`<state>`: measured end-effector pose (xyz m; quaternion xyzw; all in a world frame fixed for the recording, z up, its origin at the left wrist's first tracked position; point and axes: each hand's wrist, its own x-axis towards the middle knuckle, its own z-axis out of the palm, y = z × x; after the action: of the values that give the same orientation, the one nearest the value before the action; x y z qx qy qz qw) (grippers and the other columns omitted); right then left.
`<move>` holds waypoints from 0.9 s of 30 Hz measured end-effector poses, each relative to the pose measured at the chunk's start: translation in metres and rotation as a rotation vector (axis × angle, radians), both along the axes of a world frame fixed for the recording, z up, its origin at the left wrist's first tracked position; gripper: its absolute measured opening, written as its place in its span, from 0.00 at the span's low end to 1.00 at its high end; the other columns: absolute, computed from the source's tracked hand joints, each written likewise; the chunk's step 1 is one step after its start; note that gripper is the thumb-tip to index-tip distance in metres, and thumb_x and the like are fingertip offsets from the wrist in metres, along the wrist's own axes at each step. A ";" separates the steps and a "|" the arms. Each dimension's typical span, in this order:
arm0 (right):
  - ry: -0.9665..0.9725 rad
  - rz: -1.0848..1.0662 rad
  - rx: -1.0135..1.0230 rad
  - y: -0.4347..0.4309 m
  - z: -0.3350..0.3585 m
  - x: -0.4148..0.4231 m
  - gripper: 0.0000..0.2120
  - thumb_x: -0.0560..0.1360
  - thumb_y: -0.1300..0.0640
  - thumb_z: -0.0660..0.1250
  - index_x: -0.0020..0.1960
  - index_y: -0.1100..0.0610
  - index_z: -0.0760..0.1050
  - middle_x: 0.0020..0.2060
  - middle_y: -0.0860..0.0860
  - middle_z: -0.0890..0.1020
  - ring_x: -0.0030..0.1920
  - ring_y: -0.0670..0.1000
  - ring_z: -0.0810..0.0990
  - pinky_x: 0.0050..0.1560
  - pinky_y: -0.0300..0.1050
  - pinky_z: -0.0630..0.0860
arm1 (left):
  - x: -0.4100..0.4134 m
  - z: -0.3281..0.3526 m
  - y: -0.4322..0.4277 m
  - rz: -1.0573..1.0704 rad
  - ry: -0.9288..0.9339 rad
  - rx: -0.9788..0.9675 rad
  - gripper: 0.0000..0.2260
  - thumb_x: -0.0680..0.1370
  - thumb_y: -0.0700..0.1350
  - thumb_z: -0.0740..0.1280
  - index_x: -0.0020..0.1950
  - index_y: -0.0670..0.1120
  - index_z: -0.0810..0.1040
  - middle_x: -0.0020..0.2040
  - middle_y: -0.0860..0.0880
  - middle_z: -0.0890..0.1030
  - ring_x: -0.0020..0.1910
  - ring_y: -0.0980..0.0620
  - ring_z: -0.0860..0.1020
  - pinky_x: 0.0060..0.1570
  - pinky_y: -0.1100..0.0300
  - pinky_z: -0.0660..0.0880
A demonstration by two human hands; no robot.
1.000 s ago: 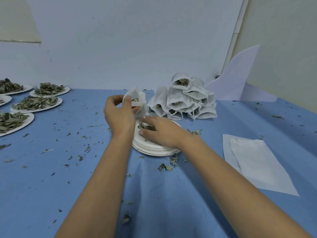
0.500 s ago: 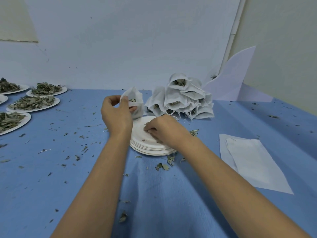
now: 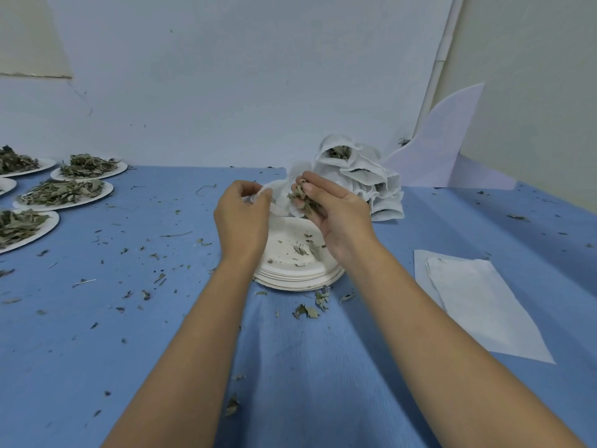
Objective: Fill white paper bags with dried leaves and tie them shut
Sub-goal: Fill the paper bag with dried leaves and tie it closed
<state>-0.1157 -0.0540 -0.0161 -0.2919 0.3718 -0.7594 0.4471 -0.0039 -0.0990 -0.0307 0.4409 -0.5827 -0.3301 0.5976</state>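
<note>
Both hands grip: left hand [image 3: 242,221] pinches the thin white paper bag [image 3: 280,194], right hand [image 3: 339,218] clutches grey-green dried leaves [image 3: 301,198]. Hold the mouth wide.

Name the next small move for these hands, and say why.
Probably lower the right hand and drop its dried leaves into the white bag: the left hand pinches the bag's edge right beside them, and the top plate below holds only scraps.
</note>
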 end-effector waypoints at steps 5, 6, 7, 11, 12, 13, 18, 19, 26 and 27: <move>-0.044 0.002 -0.103 -0.002 0.002 0.007 0.08 0.73 0.71 0.67 0.47 0.61 0.81 0.42 0.54 0.85 0.45 0.50 0.84 0.49 0.40 0.81 | -0.006 0.004 0.006 -0.067 -0.002 0.042 0.06 0.77 0.46 0.68 0.39 0.52 0.76 0.39 0.56 0.79 0.44 0.54 0.79 0.40 0.70 0.73; -0.009 -0.023 -0.106 -0.002 0.000 0.009 0.09 0.73 0.71 0.67 0.47 0.60 0.81 0.42 0.53 0.85 0.46 0.49 0.84 0.50 0.41 0.80 | -0.007 0.004 0.006 -0.082 0.018 0.061 0.07 0.77 0.46 0.68 0.39 0.52 0.76 0.40 0.55 0.80 0.43 0.53 0.79 0.42 0.66 0.74; 0.037 -0.054 -0.106 -0.003 -0.001 0.011 0.09 0.73 0.71 0.67 0.46 0.59 0.82 0.42 0.53 0.85 0.46 0.50 0.84 0.52 0.43 0.80 | -0.008 0.004 0.006 -0.098 0.037 0.081 0.07 0.77 0.46 0.67 0.39 0.51 0.76 0.40 0.53 0.80 0.43 0.52 0.79 0.44 0.63 0.75; 0.267 -0.200 -0.082 -0.005 -0.008 0.016 0.09 0.73 0.69 0.68 0.47 0.57 0.83 0.44 0.53 0.85 0.47 0.50 0.84 0.54 0.45 0.80 | -0.010 0.004 0.005 -0.127 0.108 0.142 0.04 0.78 0.45 0.67 0.46 0.46 0.78 0.41 0.50 0.80 0.37 0.55 0.78 0.40 0.65 0.73; 0.328 -0.232 -0.075 -0.006 -0.010 0.016 0.09 0.73 0.69 0.68 0.46 0.57 0.83 0.43 0.52 0.86 0.47 0.49 0.84 0.53 0.43 0.80 | -0.010 0.004 0.004 -0.124 0.127 0.154 0.04 0.78 0.45 0.66 0.48 0.45 0.78 0.41 0.50 0.80 0.35 0.57 0.77 0.38 0.67 0.73; 0.389 -0.256 -0.068 -0.006 -0.012 0.015 0.09 0.73 0.69 0.68 0.46 0.57 0.83 0.42 0.51 0.86 0.46 0.49 0.84 0.52 0.41 0.80 | -0.010 0.004 0.004 -0.120 0.145 0.164 0.04 0.79 0.45 0.66 0.49 0.45 0.78 0.40 0.51 0.79 0.33 0.60 0.77 0.37 0.68 0.72; 0.664 -0.265 -0.060 -0.002 -0.020 0.015 0.12 0.73 0.67 0.68 0.45 0.52 0.84 0.39 0.42 0.85 0.45 0.42 0.83 0.48 0.35 0.78 | -0.009 0.006 0.004 -0.130 0.240 0.208 0.04 0.79 0.44 0.65 0.45 0.46 0.77 0.38 0.50 0.77 0.32 0.57 0.75 0.35 0.67 0.71; 0.731 -0.266 -0.048 -0.001 -0.020 0.015 0.11 0.73 0.67 0.67 0.46 0.52 0.84 0.38 0.40 0.84 0.44 0.41 0.83 0.47 0.34 0.78 | -0.009 0.006 0.005 -0.131 0.229 0.202 0.05 0.79 0.44 0.65 0.44 0.46 0.76 0.38 0.50 0.77 0.34 0.56 0.74 0.34 0.68 0.71; 0.932 -0.390 0.086 -0.004 -0.015 0.013 0.12 0.72 0.68 0.65 0.43 0.57 0.85 0.31 0.47 0.83 0.31 0.43 0.78 0.36 0.36 0.74 | -0.015 0.003 0.011 -0.292 0.137 0.117 0.04 0.78 0.40 0.65 0.44 0.47 0.76 0.40 0.51 0.78 0.39 0.56 0.75 0.38 0.70 0.72; 0.907 -0.407 0.111 -0.005 -0.015 0.012 0.12 0.71 0.68 0.64 0.42 0.57 0.85 0.29 0.46 0.82 0.30 0.44 0.77 0.35 0.37 0.74 | -0.015 0.002 0.011 -0.311 0.119 0.091 0.04 0.78 0.40 0.65 0.44 0.46 0.76 0.40 0.52 0.78 0.39 0.57 0.75 0.39 0.69 0.71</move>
<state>-0.1039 -0.0591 -0.0306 -0.4901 0.6179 -0.6069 0.0979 -0.0187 -0.0878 -0.0285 0.3517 -0.5918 -0.4703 0.5522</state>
